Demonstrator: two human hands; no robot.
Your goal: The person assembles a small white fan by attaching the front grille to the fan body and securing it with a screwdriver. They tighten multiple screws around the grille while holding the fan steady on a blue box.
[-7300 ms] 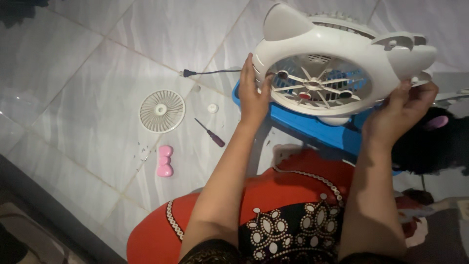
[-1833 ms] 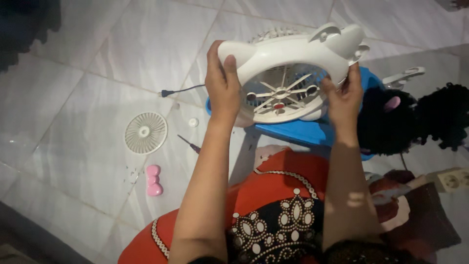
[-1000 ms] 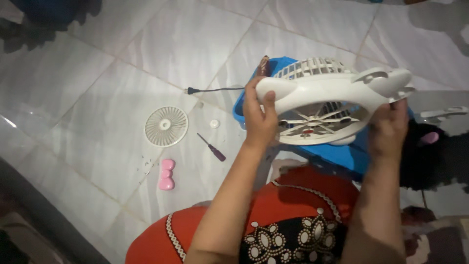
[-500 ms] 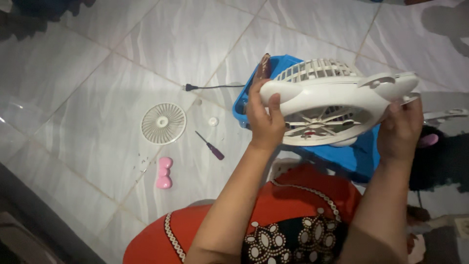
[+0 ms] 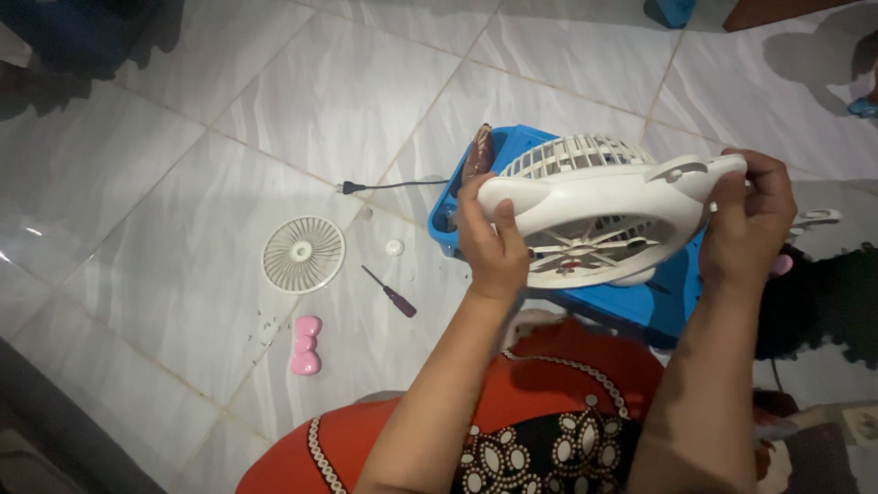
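Head view: a person seated on a pale tiled floor [image 5: 302,101] grips a white plastic fan housing with cat-like ears [image 5: 604,197] in the air above a blue plastic tray [image 5: 663,293]. Its long axis runs left to right, its spoked opening faces down toward the person's lap, and its ribbed rear grille points away. The left hand [image 5: 492,245] wraps one end, thumb on top; the right hand [image 5: 748,224] curls its fingers around the other. Half a second ago the housing sat higher and the right hand held from below. One round white grille [image 5: 303,253], one small white cap [image 5: 394,247], one purple-handled screwdriver [image 5: 390,293] and one pink bow-shaped piece [image 5: 305,345] lie on the floor.
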